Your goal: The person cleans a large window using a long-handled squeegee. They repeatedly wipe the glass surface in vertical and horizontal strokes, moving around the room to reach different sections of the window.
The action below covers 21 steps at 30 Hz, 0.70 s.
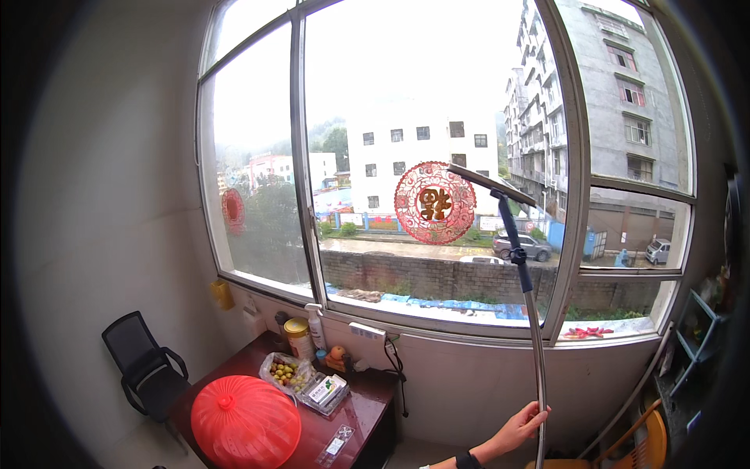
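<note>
My left hand [524,423], with a black band at the wrist, grips the metal pole of a long-handled window squeegee [534,346]. From there the pole rises to a dark blue jointed neck. The squeegee head [492,183] lies tilted across the large middle window pane [375,76], down towards the right. Its left end overlaps the edge of a round red paper-cut decoration [410,220] on the glass. My right hand is out of view.
Left below the window, a dark red table [363,410] holds a red mesh food cover [246,422], bagged fruit [284,372], a can [299,338] and a spray bottle [315,328]. A black office chair [153,384], a yellow chair [647,442] and a rack [694,346] flank it.
</note>
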Motion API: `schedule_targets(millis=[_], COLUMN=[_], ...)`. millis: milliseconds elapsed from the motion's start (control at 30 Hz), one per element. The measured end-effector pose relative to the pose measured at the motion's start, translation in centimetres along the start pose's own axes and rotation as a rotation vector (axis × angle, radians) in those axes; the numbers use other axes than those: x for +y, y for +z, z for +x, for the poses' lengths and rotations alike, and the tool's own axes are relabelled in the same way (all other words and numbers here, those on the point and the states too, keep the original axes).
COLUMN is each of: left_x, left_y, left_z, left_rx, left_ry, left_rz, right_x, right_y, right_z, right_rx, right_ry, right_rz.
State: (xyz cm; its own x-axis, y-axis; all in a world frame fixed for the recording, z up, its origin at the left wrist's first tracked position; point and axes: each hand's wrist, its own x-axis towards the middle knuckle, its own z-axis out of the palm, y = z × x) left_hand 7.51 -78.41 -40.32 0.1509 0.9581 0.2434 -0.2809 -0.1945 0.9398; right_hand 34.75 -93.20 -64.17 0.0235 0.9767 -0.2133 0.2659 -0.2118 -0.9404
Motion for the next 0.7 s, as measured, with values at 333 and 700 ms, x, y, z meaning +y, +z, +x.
schedule_targets(millis=[333, 700], left_x=[-3.7, -1.4], left_y=[2.6, 0.3], left_z=[-1.7, -0.4], left_rx=[-0.017, -0.141], left_ry=[-0.021, 0.015], left_rz=[-0.022, 0.366], right_x=[-0.5, -13.6], right_y=[-3.6, 2.6], right_z=[2.5, 4.9], right_rx=[-0.160, -0.135], right_ry=[-0.109, -0.260], right_rz=[-0.183, -0.016])
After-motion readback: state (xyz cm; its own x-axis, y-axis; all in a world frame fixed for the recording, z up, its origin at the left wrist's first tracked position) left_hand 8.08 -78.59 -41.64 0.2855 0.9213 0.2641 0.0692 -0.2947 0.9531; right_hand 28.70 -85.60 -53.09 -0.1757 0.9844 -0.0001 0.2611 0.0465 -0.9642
